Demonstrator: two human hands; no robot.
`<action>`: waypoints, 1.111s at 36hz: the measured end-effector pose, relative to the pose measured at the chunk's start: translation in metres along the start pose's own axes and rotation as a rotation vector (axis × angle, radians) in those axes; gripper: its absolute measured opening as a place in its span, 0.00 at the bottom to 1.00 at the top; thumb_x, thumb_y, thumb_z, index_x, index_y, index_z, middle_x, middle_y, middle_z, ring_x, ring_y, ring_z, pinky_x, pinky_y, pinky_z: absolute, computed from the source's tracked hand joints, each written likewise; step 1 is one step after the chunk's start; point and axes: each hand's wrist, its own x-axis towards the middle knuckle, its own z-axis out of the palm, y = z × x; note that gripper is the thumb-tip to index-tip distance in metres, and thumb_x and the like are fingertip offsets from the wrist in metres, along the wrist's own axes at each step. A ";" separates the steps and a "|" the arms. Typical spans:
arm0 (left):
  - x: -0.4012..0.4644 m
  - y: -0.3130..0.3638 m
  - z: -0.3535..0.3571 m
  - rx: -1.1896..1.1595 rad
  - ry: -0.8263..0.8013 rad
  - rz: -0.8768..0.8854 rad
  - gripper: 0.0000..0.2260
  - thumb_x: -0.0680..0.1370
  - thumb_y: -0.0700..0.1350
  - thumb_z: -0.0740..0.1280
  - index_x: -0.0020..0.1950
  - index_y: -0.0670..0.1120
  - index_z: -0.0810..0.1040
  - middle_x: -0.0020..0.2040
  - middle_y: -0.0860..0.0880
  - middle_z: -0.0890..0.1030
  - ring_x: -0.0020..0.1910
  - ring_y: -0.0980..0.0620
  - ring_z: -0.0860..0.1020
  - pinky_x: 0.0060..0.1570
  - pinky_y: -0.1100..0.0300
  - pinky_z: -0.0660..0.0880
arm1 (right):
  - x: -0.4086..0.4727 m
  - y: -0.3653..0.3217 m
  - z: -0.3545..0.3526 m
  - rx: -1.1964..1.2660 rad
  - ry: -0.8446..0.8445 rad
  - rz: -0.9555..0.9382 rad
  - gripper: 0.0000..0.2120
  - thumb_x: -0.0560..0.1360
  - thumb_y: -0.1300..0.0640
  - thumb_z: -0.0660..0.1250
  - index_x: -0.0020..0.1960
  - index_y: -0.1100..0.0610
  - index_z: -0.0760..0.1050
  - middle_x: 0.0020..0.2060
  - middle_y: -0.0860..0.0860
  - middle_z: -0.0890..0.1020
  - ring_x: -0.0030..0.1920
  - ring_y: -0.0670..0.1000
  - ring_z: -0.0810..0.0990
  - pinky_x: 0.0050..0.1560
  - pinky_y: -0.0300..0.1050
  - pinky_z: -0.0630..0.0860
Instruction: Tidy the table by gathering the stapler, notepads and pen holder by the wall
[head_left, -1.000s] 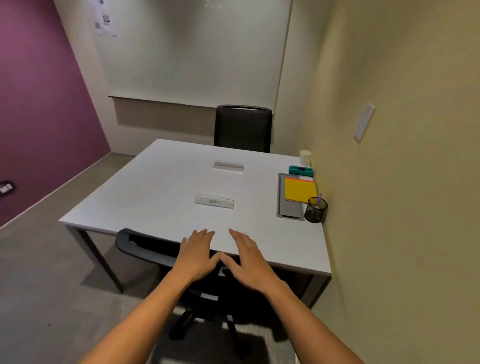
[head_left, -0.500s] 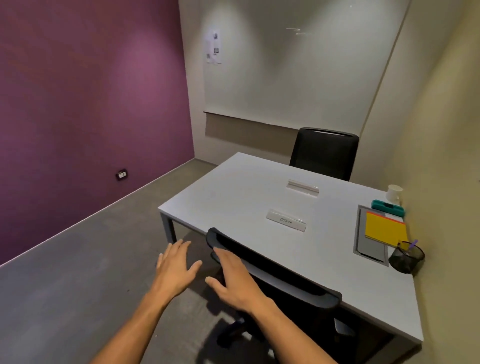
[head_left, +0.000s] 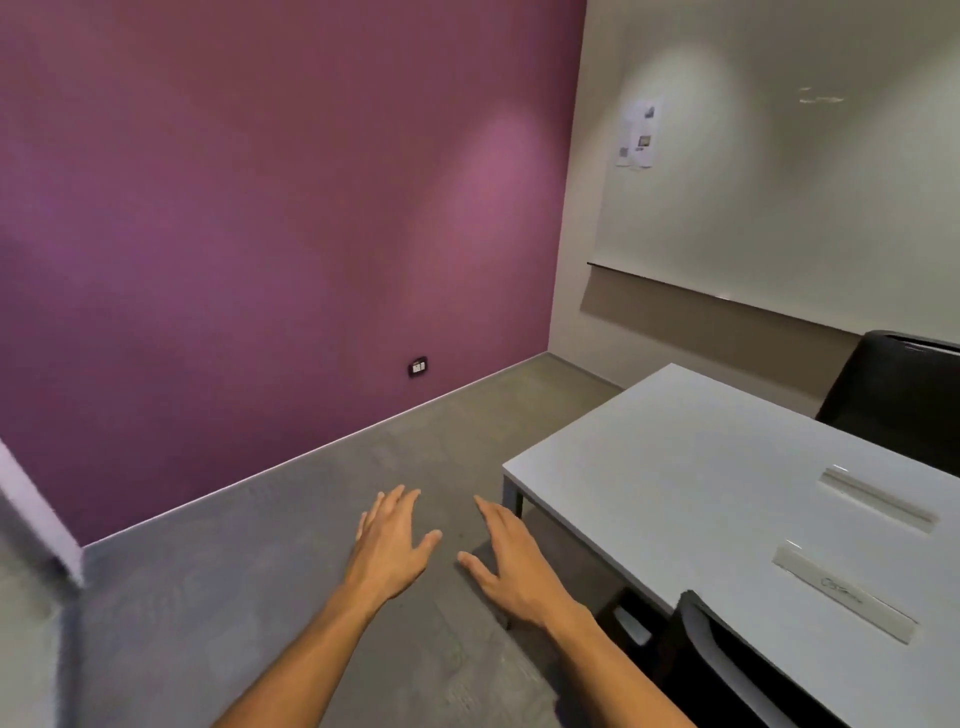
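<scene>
Two hands, left hand (head_left: 392, 540) and right hand (head_left: 511, 553), are held flat, empty, at seven o'clock off the table (head_left: 675, 457); stapler, notepads, pen holder unseen, presumably light, graspable by their sides.

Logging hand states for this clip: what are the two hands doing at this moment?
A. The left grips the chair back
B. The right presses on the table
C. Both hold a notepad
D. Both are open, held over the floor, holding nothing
D: the left hand and right hand have spread fingers and hold nothing, with grey floor behind them, beside the white table rather than over it.
</scene>
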 end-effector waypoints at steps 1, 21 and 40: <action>0.009 -0.010 -0.006 0.001 0.009 -0.010 0.32 0.79 0.60 0.64 0.79 0.50 0.59 0.81 0.48 0.57 0.80 0.46 0.52 0.78 0.48 0.51 | 0.015 -0.005 0.005 0.004 -0.004 -0.011 0.38 0.81 0.39 0.61 0.83 0.50 0.48 0.81 0.49 0.57 0.80 0.49 0.56 0.79 0.44 0.54; 0.200 -0.108 -0.015 -0.019 0.058 -0.144 0.36 0.77 0.66 0.61 0.80 0.51 0.55 0.81 0.49 0.55 0.81 0.49 0.50 0.78 0.48 0.52 | 0.267 0.029 0.074 0.074 -0.106 -0.089 0.37 0.82 0.36 0.58 0.83 0.52 0.51 0.80 0.51 0.60 0.79 0.50 0.59 0.79 0.49 0.58; 0.446 -0.113 0.017 -0.014 0.025 -0.223 0.38 0.77 0.68 0.59 0.81 0.50 0.54 0.81 0.50 0.55 0.81 0.50 0.50 0.79 0.50 0.49 | 0.503 0.136 0.063 0.140 -0.139 0.031 0.41 0.78 0.30 0.57 0.82 0.50 0.51 0.80 0.51 0.61 0.78 0.51 0.61 0.77 0.48 0.61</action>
